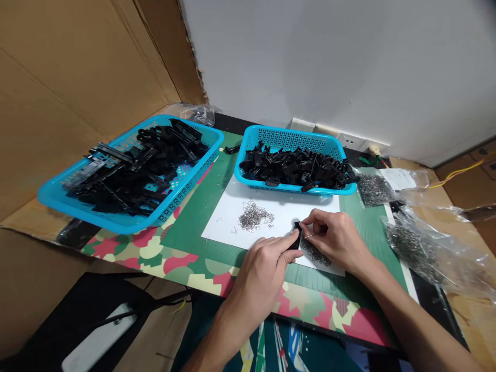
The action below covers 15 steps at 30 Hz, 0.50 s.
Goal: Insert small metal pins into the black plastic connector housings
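Note:
My left hand (pixel 267 261) is closed around a small black plastic part (pixel 296 238), held over the white paper sheet (pixel 217 223). Against the part's right side, my right hand (pixel 335 235) pinches a thin metal piece (pixel 310 236) between thumb and fingers; its exact shape is too small to make out. Below my right fingers lies a pile of small metal pieces (pixel 315 254), partly hidden by the hand. Another heap of thin bent wire pieces (pixel 252 216) rests on the paper to the left of my hands.
A blue basket (pixel 248 182) of small black parts stands behind the paper. Farther left, a larger blue basket (pixel 116 227) holds long black parts. Plastic bags of metal pieces (pixel 374 188) lie at right, near a wall socket (pixel 351 140). Cardboard (pixel 77 62) walls the left side.

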### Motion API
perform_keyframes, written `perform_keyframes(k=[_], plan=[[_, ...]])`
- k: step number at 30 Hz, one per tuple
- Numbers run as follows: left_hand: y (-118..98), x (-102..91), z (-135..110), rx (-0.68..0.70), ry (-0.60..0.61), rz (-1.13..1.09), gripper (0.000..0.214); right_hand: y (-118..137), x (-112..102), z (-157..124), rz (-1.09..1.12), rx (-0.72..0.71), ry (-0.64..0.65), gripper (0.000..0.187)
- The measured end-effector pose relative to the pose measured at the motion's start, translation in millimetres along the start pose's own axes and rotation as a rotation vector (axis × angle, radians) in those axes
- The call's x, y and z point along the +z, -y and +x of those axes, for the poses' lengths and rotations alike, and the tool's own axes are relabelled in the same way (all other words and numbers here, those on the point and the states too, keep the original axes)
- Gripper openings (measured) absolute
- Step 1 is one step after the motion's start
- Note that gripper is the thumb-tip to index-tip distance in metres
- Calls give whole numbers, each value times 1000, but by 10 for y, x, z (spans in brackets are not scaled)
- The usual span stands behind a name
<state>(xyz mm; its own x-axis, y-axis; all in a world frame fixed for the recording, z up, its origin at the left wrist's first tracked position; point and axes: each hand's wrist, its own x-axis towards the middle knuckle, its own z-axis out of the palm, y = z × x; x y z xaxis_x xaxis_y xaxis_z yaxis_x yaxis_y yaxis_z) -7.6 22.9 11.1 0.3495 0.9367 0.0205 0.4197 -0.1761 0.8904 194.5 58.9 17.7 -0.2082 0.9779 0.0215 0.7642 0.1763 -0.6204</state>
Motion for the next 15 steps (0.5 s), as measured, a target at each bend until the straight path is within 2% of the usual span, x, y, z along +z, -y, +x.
perform_keyframes(k=[4, 9, 15], plan=[[2, 6, -1, 18, 0, -17, 47, 0, -45, 14, 8, -33, 44, 16], [3, 3, 5, 10, -22, -33, 43, -2, -225, 32, 124, -70, 135, 21], [28, 6, 0, 4, -4, -22, 43, -55, -296, 40, 136, -245, 29, 29]])
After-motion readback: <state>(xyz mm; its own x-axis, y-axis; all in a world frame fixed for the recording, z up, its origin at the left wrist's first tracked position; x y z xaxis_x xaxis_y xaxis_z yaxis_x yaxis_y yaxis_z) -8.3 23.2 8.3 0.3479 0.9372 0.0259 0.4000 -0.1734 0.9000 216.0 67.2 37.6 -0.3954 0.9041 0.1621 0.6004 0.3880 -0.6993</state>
